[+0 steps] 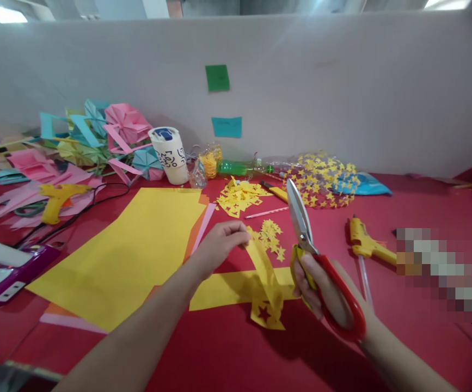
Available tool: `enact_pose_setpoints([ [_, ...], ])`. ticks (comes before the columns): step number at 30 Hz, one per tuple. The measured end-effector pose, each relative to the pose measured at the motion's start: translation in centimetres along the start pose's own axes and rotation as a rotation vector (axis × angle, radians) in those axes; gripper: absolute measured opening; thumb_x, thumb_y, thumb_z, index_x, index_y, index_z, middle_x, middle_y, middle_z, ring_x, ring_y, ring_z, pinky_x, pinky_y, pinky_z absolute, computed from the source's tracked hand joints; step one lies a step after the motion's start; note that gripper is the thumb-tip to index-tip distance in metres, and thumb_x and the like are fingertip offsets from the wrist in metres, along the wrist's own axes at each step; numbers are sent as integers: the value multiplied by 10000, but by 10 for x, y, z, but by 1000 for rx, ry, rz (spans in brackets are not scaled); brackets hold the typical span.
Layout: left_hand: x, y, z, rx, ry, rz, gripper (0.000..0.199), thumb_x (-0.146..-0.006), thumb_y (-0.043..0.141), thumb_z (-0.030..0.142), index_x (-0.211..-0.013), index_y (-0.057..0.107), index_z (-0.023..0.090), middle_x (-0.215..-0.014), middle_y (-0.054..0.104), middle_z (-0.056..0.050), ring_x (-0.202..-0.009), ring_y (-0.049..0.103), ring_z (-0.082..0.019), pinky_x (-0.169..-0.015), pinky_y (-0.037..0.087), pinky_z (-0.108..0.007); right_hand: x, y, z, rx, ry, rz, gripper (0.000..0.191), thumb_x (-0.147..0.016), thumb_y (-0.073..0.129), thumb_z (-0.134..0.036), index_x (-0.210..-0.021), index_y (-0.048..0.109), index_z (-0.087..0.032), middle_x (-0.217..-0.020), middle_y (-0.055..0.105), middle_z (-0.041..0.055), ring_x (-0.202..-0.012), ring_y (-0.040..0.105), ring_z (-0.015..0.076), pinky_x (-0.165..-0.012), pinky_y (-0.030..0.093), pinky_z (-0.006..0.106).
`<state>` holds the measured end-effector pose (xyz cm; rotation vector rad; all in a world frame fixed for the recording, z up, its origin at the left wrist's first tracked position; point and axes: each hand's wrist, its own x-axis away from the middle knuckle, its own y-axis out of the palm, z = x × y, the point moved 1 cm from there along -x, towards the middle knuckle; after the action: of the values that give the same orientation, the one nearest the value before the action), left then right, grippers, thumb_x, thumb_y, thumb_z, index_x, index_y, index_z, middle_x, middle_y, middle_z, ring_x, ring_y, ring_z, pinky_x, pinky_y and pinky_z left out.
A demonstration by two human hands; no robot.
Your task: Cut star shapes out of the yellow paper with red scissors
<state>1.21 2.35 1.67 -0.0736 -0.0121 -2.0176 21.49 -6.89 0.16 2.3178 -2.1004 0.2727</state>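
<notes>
My left hand (222,242) pinches the upper end of a narrow yellow paper strip (262,261). The strip hangs down and curls at its lower end, where a star-shaped hole shows. In my right hand (321,283) are scissors (301,212) with red and yellow handles, blades pointing up and close together. Beneath the strip, a wider yellow paper band (223,288) lies flat on the red table. Small yellow paper stars (270,234) lie in a pile just behind the strip. To the left is a stack of large sheets, yellow paper (138,250) on top.
Yellow star-punched scraps (239,196), a pencil (266,213) and a cutter (276,190) lie farther back. A bag of yellow stars (325,179) and a green bottle (236,167) are near the wall. Glue guns (366,242) rest at both sides; a purple device (15,272) sits left.
</notes>
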Motion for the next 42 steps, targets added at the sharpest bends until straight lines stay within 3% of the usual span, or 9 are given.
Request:
enact_pose_setpoints([
  [5,-14,12,-17,-293,33,-22,246,-816,550,356,-646,551,179,-643,526,24,-658,488,-138,-658,374,-265,-10,-6,4,-70,3,69,487,-890,470,-649,-666,480,-217,-342,379,-119,-275,366,80,-562,508,283],
  [11,-13,14,-21,-377,48,-44,210,-793,597,354,-695,575,170,-680,549,23,-677,497,-138,-662,371,-262,-13,-8,2,-70,-5,113,469,-861,530,-616,-615,461,-222,-328,376,-121,-260,367,72,-547,502,267],
  [18,-9,9,-9,-205,44,-40,181,-710,657,223,-682,483,181,-654,457,59,-623,410,-100,-601,325,-229,-14,-12,-6,-44,-9,164,441,-822,594,-568,-600,410,-235,-325,375,-118,-280,405,90,-529,492,276],
  [22,-6,10,5,-108,105,-17,210,-674,669,154,-693,462,181,-700,422,62,-620,361,-87,-585,303,-215,-14,-14,-13,7,-4,191,388,-746,696,-489,-605,448,-227,-366,430,-99,-330,442,101,-408,392,225],
  [26,-3,20,13,1,76,-78,263,-669,711,155,-810,492,196,-800,449,57,-620,370,-72,-573,320,-203,-14,-14,-16,33,13,135,354,-746,680,-483,-627,481,-217,-403,470,-88,-312,425,87,-345,319,199],
  [30,1,33,10,51,22,-161,316,-669,740,169,-875,503,205,-808,471,51,-636,429,-72,-575,352,-198,-9,-8,-14,39,34,20,266,-736,675,-413,-659,522,-210,-366,443,-103,-296,411,83,-351,333,192],
  [33,5,40,5,105,-9,-130,346,-703,715,151,-974,512,224,-774,485,54,-675,488,-86,-621,388,-204,-4,-2,-14,47,54,-15,242,-719,665,-349,-623,488,-214,-395,468,-96,-303,409,76,-333,316,177],
  [37,15,51,-6,221,-81,-186,342,-749,720,235,-1040,542,206,-945,600,-11,-882,588,-154,-803,455,-293,-2,4,-12,66,41,32,233,-785,592,-390,-657,476,-233,-412,476,-89,-331,462,105,-356,372,197],
  [42,21,50,-11,297,-105,-125,229,-813,664,335,-984,614,191,-905,668,-34,-814,638,-186,-771,502,-338,-2,0,-12,93,-72,76,327,-861,538,-489,-659,481,-239,-384,442,-81,-378,482,133,-483,459,252],
])
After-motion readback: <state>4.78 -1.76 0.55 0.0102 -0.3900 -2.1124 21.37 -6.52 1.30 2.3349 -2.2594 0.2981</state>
